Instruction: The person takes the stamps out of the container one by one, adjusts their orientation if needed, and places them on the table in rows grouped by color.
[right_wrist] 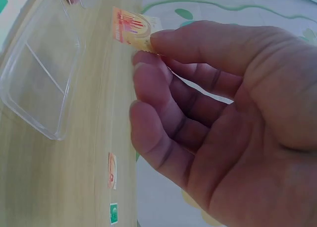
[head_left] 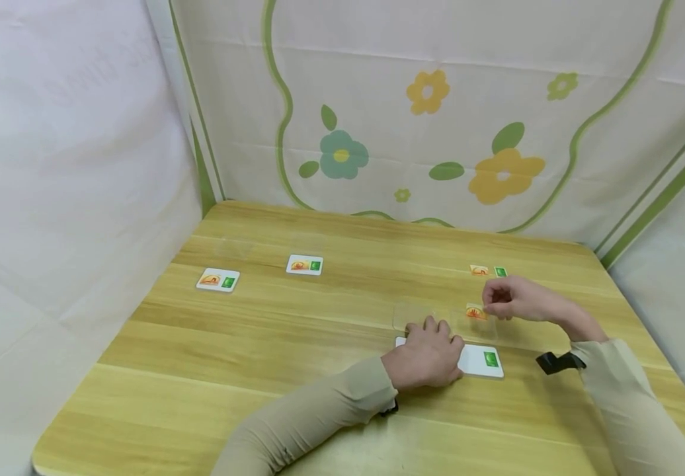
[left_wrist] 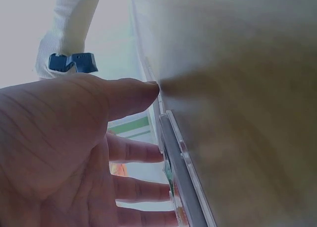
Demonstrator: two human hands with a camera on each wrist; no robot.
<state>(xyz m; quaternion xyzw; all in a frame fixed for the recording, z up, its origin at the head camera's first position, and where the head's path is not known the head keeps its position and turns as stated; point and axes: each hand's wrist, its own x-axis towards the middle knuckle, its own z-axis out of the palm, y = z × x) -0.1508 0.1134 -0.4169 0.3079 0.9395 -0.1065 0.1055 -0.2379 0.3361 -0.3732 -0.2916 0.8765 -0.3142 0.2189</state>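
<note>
- The left hand (head_left: 428, 354) covers part of a white card (head_left: 475, 360).
- The right hand (right_wrist: 242, 128) hides part of an orange stamp (right_wrist: 133, 28).
- Print on a green stamp (head_left: 490, 359) is illegibly small.

The head view looks forward and down across the table (head_left: 229, 350), toward its far edge. The wrist views look sideways, from very near, at left hand (left_wrist: 59, 142) and right hand (right_wrist: 242, 103); the right one shares with head the stamp (right_wrist: 131, 28).

Table (head_left: 229, 370) is wood-grain, near-left corner rounded. White backdrop (head_left: 378, 66) hangs behind it, printed with orange flowers (head_left: 488, 188) and a teal flower (head_left: 351, 166). Creased white sheet (head_left: 69, 165) at left.
</note>
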